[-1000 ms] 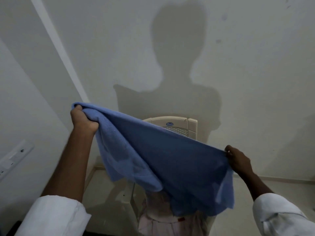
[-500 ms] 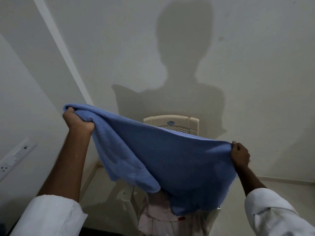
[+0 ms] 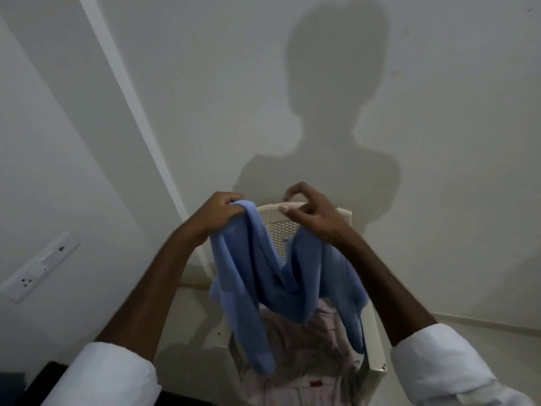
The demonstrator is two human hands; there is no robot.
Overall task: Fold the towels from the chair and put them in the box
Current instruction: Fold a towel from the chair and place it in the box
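Item: blue towel [image 3: 248,273], held over the chair [image 3: 375,347].

- Nearest, in front of the chair: two white sleeves [image 3: 111,373], both cut off by the lower edge. A dark object [image 3: 44,379] at the chair's near left, too cropped to identify.
- On the chair seat: pale pink cloth [image 3: 295,347], largely covered by the hanging towel; its extent unclear.
- Above the seat: the towel, plain blue and soft, sagged in a deep loop between the hands, both ends trailing down past the seat front.
- At the height of the chair's backrest: the hands close together but not touching. Left hand [image 3: 219,213] clenched round one bunched corner. Right hand [image 3: 313,215] with thumb and forefinger curled on nothing; the towel ran up under its palm, and the fingers holding it were hidden.
- Behind the chair: wall with the person's shadow [image 3: 336,112]. Left of the chair: socket plate [image 3: 38,268].
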